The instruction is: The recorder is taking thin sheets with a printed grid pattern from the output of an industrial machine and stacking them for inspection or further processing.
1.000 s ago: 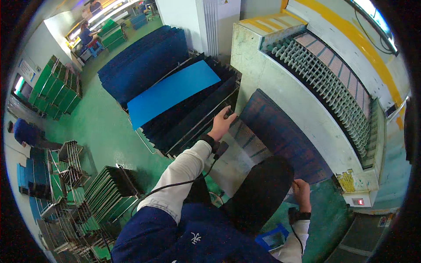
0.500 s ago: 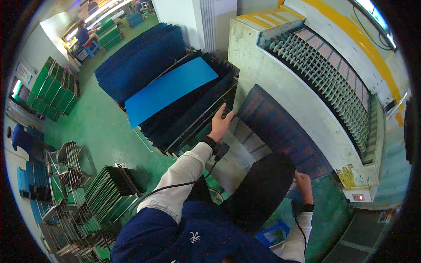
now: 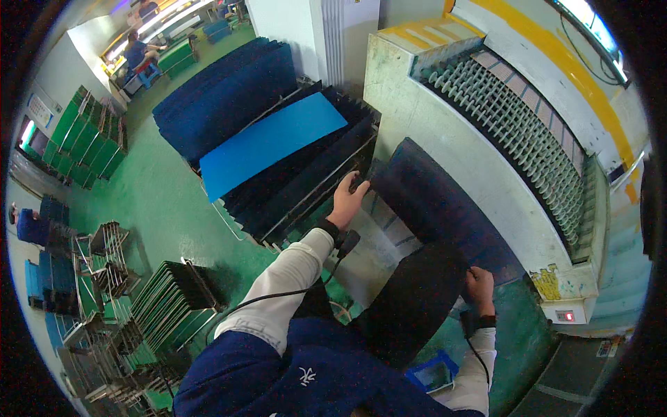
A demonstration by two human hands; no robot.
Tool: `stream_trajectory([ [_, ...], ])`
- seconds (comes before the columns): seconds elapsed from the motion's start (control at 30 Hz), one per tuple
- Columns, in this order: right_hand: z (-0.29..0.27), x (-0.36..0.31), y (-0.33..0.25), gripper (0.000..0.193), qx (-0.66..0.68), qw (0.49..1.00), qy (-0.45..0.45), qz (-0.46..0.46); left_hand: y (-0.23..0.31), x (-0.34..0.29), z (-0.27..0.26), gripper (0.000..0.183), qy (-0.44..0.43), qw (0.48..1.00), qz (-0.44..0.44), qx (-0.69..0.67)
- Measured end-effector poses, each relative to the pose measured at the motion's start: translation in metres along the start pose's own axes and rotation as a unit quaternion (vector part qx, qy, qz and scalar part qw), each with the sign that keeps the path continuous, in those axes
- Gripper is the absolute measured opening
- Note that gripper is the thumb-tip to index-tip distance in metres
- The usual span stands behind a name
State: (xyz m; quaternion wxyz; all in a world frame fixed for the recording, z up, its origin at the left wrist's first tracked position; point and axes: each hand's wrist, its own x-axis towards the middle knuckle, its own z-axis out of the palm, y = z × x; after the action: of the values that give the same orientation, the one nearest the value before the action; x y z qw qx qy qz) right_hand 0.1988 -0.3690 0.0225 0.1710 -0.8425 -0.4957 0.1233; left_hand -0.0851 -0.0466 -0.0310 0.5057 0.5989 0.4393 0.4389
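A wide, thin dark blue panel (image 3: pixel 445 201) slants in front of the pale machine, above my knee. At its near left corner is my left hand (image 3: pixel 346 201), thumb and fingers curled around the edge. My right hand (image 3: pixel 480 288) is closed at the near right corner, beside my knee; its fingertips are partly hidden. Left of my left hand stands a rack (image 3: pixel 316 197) packed with upright dark panels (image 3: pixel 222 90). A bright blue sheet (image 3: pixel 274 146) lies slanted across its middle. Below the held panel, a pale flat surface (image 3: pixel 368 257) shows between my left arm and knee.
The machine (image 3: pixel 396 90) with rows of white rollers (image 3: pixel 507 139) rises at the right. Wire racks (image 3: pixel 177 302) stand on the green floor (image 3: pixel 174 208) at the left. A blue frame (image 3: pixel 434 372) lies near my right forearm. A person (image 3: pixel 137 52) sits far back left.
The held panel has tilted, its face turning from a reddish-patterned look to plain dark blue. My left hand has shifted slightly down; my right hand stays nearly in place.
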Motion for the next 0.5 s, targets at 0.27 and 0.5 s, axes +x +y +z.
stream_trajectory([
  [0.27, -0.094, 0.020, -0.061, 0.018, 0.004, 0.977, 0.196, -0.086, -0.009, 0.003, -0.013, 0.043, 0.019, 1.000, 0.010, 0.008],
  [0.5, -0.260, -0.008, -0.094, 0.029, 0.082, 0.876, 0.470, 0.077, -0.011, 0.008, -0.011, 0.042, 0.007, 0.999, 0.025, 0.048],
])
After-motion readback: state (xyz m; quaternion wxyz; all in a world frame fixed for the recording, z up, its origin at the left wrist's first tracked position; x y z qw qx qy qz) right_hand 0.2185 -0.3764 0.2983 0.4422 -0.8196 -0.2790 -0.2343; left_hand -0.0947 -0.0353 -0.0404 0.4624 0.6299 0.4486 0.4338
